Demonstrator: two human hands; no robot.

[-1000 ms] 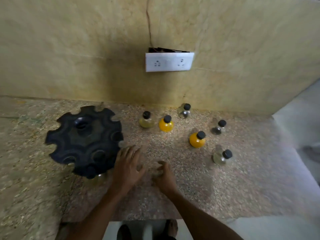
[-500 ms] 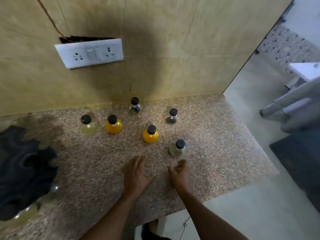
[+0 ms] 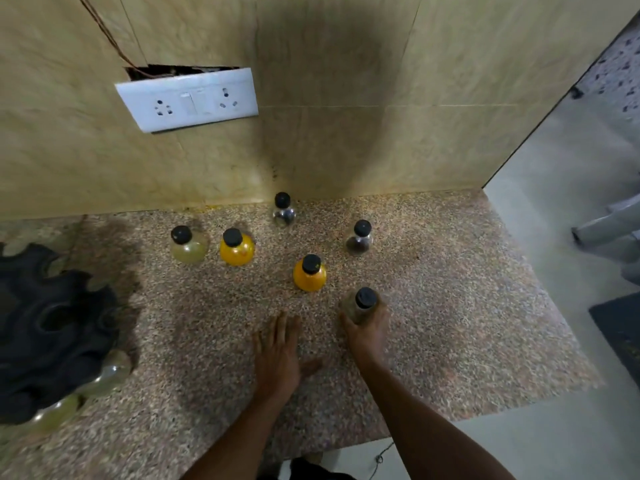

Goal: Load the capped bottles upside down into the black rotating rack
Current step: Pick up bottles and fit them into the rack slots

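The right hand (image 3: 367,327) is wrapped around the body of a small clear bottle (image 3: 360,306) standing upright on the speckled counter (image 3: 450,306), fingers closed on its sides below the black cap. The left hand (image 3: 277,355) lies flat and open on the counter just left of that bottle, holding nothing. Beyond the held bottle stand five more capped bottles — the nearest an orange one (image 3: 309,274). Far to its left sits the black rack (image 3: 48,327), with two pale bottles (image 3: 110,368) hanging cap-up in its near edge.
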